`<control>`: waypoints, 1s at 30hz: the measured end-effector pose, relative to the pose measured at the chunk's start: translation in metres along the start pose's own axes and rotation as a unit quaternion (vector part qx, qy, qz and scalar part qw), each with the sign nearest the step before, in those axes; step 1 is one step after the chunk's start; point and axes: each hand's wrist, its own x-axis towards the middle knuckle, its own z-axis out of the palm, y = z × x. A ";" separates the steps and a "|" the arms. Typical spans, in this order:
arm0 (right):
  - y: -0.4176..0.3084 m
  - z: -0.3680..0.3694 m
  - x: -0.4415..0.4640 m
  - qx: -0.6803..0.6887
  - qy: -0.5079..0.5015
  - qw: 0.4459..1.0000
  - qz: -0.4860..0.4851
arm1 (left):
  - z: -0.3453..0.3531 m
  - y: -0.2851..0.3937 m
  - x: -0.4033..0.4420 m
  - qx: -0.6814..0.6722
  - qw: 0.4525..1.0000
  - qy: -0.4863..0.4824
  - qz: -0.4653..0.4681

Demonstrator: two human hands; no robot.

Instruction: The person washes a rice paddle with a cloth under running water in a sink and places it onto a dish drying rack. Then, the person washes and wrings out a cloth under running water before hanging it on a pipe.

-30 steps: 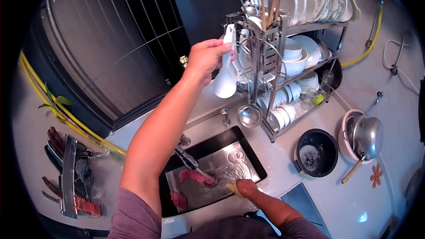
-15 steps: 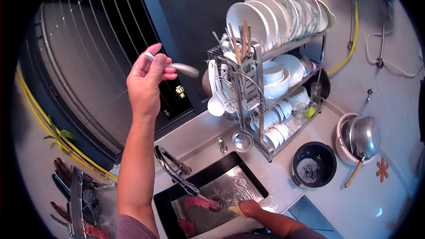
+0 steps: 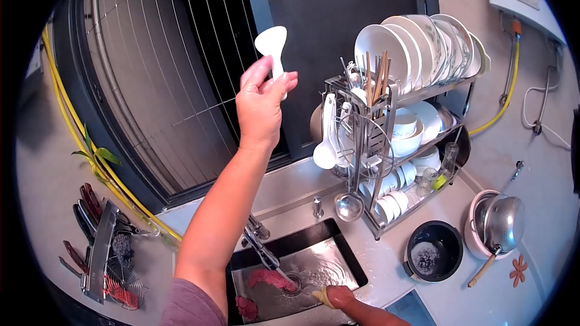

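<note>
My left hand [image 3: 261, 108] is raised in front of the window, its fingers closed on the handle of a small white spoon [image 3: 272, 42] with the bowl upward. Down at the right side of the sink [image 3: 353, 259], my right hand [image 3: 339, 296] grips a yellowish cloth [image 3: 322, 295]. Water runs from the faucet [image 3: 263, 250] near the drain, beside a pink cloth [image 3: 269, 278]. On the side of the metal dish rack [image 3: 386, 217] hangs a white ladle [image 3: 325, 154], with a metal ladle [image 3: 349, 206] below it.
Plates [image 3: 382, 54], bowls and cups fill the rack. Right of the sink stand a black pot [image 3: 434, 250] and a pink basin [image 3: 472, 229] holding a metal pan [image 3: 504, 222]. A knife holder [image 3: 99, 253] is on the left.
The white ladle has been let go and hangs on the rack. My left hand has moved away from it and now raises the small spoon upright. The view has shifted.
</note>
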 end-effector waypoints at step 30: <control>0.007 0.000 -0.003 -0.049 0.085 0.994 -0.052 | 0.034 -0.092 0.064 0.130 0.951 -0.233 -0.158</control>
